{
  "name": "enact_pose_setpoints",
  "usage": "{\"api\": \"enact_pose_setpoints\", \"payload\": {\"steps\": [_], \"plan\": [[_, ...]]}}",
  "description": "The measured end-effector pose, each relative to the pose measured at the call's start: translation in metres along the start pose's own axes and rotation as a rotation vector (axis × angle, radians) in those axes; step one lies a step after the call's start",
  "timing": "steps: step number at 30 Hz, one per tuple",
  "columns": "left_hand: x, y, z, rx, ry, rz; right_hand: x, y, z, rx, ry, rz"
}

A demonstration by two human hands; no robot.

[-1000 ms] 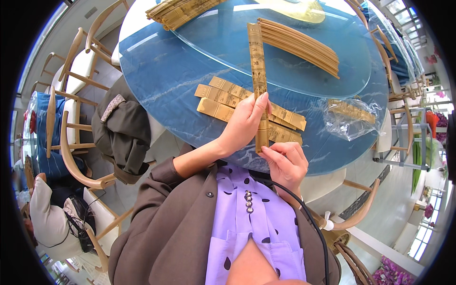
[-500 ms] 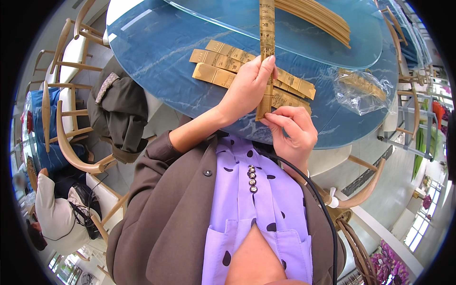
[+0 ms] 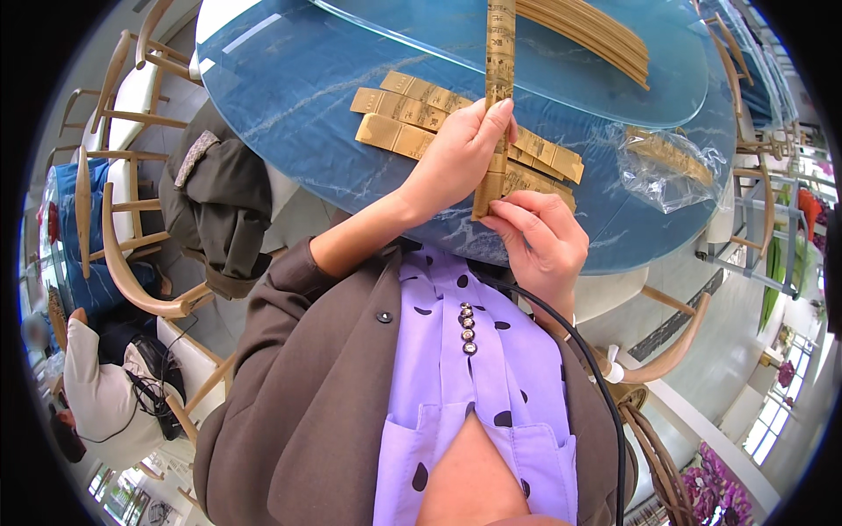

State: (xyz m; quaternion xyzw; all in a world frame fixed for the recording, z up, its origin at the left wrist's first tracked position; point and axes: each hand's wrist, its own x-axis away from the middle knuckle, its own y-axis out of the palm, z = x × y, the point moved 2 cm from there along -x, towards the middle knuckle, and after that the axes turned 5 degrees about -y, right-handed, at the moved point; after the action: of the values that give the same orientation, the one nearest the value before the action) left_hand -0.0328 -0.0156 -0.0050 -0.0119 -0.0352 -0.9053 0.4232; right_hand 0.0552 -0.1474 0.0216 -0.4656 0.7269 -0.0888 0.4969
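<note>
A long, narrow tan paper sleeve (image 3: 501, 53) with dark printing stands nearly in line with my body, its near end reaching past the table edge. My left hand (image 3: 460, 153) is closed round its middle, thumb on top. At the near end, my right hand (image 3: 545, 241) pinches the sleeve's lower corner between thumb and fingertips. Several similar printed sleeves (image 3: 403, 109) lie fanned on the table, partly hidden behind my left hand and the held sleeve. Whether anything is inside the held sleeve cannot be seen.
The round table (image 3: 307, 105) has a blue marbled cover and a raised glass turntable (image 3: 605, 92). On the glass lies a stack of long tan strips (image 3: 588, 35). A clear plastic bag (image 3: 667, 171) with tan pieces sits at right. Wooden chairs (image 3: 132, 254) and a draped dark coat (image 3: 219, 193) are at left.
The held sleeve has tilted slightly, its far part shifting a little to the right with my left hand. My right hand keeps its pinch on the near end.
</note>
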Motion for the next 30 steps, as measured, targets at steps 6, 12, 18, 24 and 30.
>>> {"api": "enact_pose_setpoints", "payload": {"steps": [6,12,18,24,30], "plan": [[0.0,0.001,-0.008,-0.006,0.011,0.023,0.0,0.001,-0.004,0.097,-0.063,-0.015],[0.0,0.001,-0.005,-0.017,0.056,0.024,0.002,0.001,-0.005,0.11,-0.098,-0.005],[-0.002,-0.004,0.005,-0.045,0.065,0.054,-0.004,0.003,-0.007,0.164,-0.161,0.001],[-0.003,-0.011,0.013,0.015,0.074,0.031,-0.013,0.001,-0.003,0.103,-0.215,0.008],[0.002,-0.006,0.019,-0.01,0.07,0.008,-0.014,0.005,-0.007,0.153,-0.258,0.013]]}}
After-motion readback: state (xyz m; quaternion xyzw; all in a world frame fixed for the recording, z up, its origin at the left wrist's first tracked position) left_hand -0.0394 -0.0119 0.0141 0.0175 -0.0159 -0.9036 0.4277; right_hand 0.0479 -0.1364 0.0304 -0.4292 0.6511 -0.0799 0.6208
